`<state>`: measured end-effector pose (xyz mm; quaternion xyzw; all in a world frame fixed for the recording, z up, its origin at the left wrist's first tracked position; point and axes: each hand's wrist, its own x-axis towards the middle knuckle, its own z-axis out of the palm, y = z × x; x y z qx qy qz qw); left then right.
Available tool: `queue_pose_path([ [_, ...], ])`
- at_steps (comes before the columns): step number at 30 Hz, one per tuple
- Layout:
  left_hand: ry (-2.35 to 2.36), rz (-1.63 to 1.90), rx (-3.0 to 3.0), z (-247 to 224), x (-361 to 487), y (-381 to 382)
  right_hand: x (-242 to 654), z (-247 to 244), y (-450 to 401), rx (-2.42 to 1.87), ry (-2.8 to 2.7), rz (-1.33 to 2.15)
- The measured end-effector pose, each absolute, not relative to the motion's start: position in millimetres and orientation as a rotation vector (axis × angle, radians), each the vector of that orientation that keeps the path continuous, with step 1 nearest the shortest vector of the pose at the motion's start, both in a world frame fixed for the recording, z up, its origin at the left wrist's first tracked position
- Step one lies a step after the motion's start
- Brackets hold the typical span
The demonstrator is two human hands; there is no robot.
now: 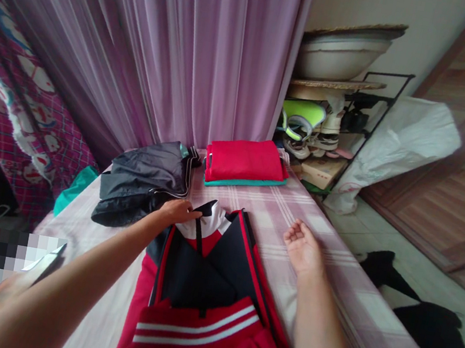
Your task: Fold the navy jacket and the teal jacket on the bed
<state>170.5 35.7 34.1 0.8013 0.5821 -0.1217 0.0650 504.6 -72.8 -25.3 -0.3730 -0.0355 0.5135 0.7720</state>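
Note:
A red, black and white zip jacket (217,266) lies spread lengthwise in front of me. Its red ribbed hem (198,326) with two white stripes is nearest to me, and its white collar area points away. My left hand (179,212) is closed on the jacket's edge at the left of the collar. To the right of the jacket, my right hand (304,248) hovers palm up with loosely curled fingers, holding nothing and apart from the cloth. Both forearms reach in from the bottom of the head view.
A pile of dark grey clothing (147,177) lies beyond my left hand. Folded red cloth (246,161) sits on a teal piece at the far end of the plaid sheet (299,203). Purple curtains (218,47) hang behind; a shoe rack (371,114) stands right. Black cloth (429,329) lies on the floor.

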Motion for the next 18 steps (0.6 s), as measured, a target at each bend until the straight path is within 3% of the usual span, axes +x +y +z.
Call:
queue_pose_path([
  [10, 1.593, -0.223, 2.562, 73.3, 168.0, 3.9, 505.3, -25.8, -72.6, -0.823, -0.066, 1.125],
  [18, 1.204, -0.531, 2.463, 137.2, 170.8, -57.9, 510.5, -36.0, -70.0, -0.835, -0.1, 1.125],
])
